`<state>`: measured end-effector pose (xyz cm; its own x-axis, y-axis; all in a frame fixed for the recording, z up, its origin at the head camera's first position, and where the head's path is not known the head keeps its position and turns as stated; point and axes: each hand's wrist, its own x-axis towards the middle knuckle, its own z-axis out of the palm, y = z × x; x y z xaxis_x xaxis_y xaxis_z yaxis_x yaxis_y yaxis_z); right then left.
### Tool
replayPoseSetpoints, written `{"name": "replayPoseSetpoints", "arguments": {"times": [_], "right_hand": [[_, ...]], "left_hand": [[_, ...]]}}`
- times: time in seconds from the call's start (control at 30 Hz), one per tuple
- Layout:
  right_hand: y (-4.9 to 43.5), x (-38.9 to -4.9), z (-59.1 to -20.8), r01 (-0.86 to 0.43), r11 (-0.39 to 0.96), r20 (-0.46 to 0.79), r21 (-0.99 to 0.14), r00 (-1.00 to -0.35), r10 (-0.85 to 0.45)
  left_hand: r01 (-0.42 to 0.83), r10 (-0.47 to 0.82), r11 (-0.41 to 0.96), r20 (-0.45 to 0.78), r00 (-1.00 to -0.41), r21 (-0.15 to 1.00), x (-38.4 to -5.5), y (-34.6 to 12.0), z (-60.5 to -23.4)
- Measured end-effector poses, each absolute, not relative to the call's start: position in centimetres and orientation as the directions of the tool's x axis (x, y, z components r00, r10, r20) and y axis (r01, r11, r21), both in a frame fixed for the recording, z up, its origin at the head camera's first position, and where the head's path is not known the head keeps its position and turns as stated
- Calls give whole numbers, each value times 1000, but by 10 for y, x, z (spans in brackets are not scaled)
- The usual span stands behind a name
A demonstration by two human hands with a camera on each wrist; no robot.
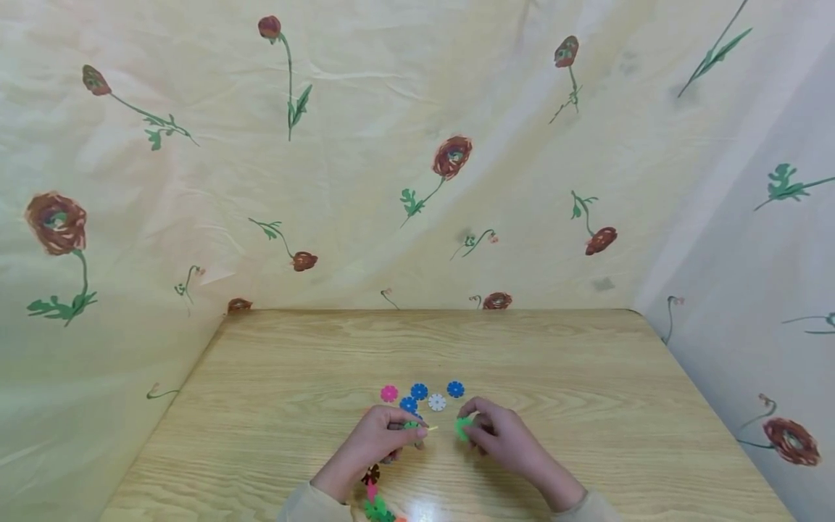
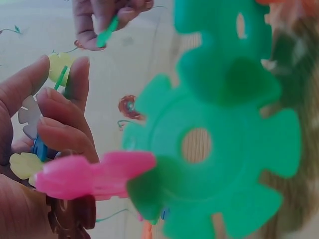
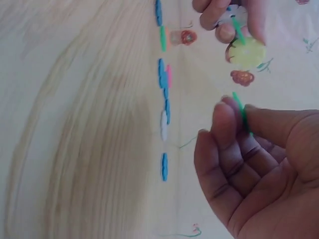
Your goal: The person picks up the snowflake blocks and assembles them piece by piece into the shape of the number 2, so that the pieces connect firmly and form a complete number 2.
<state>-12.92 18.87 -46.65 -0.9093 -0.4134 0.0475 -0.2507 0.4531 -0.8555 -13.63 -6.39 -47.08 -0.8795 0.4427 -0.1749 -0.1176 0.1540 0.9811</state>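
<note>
My left hand [image 1: 383,436] pinches a yellow notched plastic disc [image 3: 249,54] between thumb and fingertip. That disc is the end of a chain of interlocked snowflake discs, joined to a green one beside a white disc [image 2: 30,117]. The chain runs past the palm through a pink disc [image 2: 67,177] and a brown disc [image 2: 75,211] to a large green disc [image 2: 234,139] close to the left wrist camera. Across a small gap from the yellow disc, my right hand [image 1: 499,433] pinches a loose green disc [image 1: 462,428] by thumb and fingertips, seen edge-on in the right wrist view.
Loose discs lie flat on the wooden table [image 1: 554,362] just beyond the hands: a pink disc [image 1: 389,393], a white disc [image 1: 437,402] and several blue discs [image 1: 455,389]. Flower-patterned cloth [image 1: 365,181] hangs behind and at both sides of the table.
</note>
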Motion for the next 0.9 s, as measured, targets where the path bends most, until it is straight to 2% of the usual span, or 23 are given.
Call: {"name": "replayPoseSetpoints", "arguments": {"times": [0.3, 0.9], "right_hand": [[179, -126, -462, -188, 288, 42, -939, -894, -446], [166, -124, -460, -209, 305, 49, -929, -887, -459]], "left_hand": [[-106, 458, 151, -164, -874, 983, -136, -63, -471], [-101, 482, 183, -179, -858, 978, -135, -59, -472]]}}
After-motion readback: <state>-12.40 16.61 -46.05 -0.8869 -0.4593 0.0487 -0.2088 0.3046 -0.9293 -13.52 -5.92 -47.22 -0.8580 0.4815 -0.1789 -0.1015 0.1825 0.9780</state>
